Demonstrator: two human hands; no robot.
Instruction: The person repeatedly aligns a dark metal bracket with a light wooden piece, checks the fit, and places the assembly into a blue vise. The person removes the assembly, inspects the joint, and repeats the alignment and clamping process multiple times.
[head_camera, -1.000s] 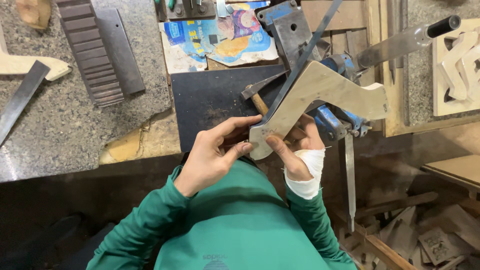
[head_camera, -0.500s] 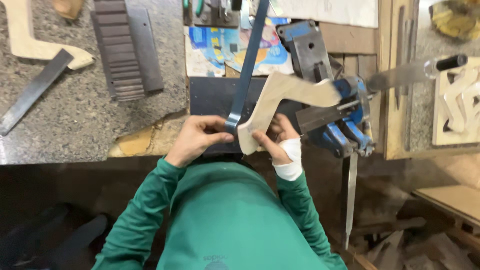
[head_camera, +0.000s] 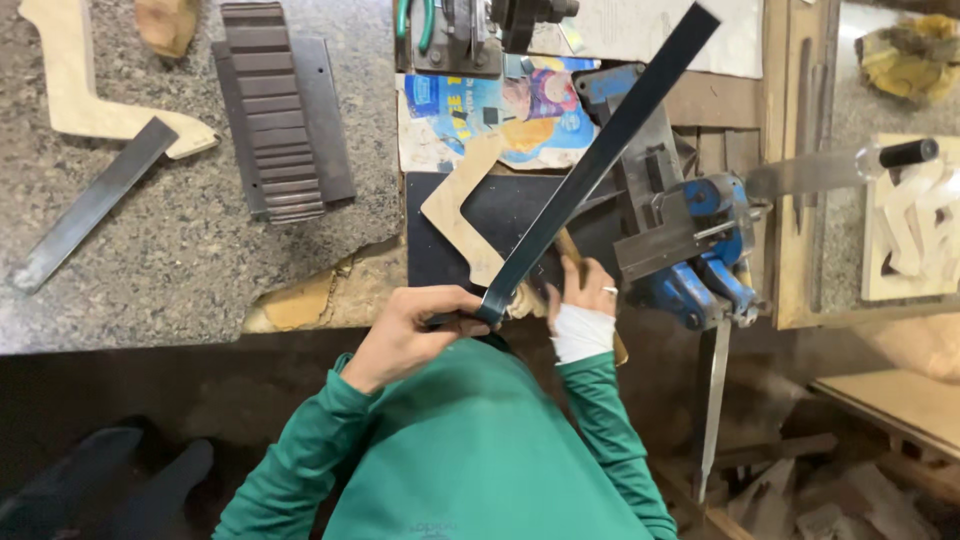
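My left hand (head_camera: 410, 330) grips the near end of a long, dark flat metal bar (head_camera: 600, 150) that slants up to the right over the bench. Under the bar, a pale angular wooden cutout (head_camera: 455, 205) lies flat on a dark mat (head_camera: 520, 205). My right hand (head_camera: 582, 300), with a white wrap on its wrist, lies just right of the bar. Its fingers are curled over a wooden handle (head_camera: 568, 252) at the cutout's near end. Both sleeves are green.
A blue vise (head_camera: 700, 250) with a grey metal jaw stands right of my hands, and a long blade hangs below it. On the granite top (head_camera: 180, 250) to the left lie a ribbed dark block (head_camera: 270, 110), a flat steel bar (head_camera: 90, 205) and another wooden cutout (head_camera: 75, 90). Carved wood (head_camera: 910, 230) lies far right.
The wooden cutout has come away from the vise and now lies flat on the dark mat. The metal bar has swung to point up and right. My right hand has dropped lower.
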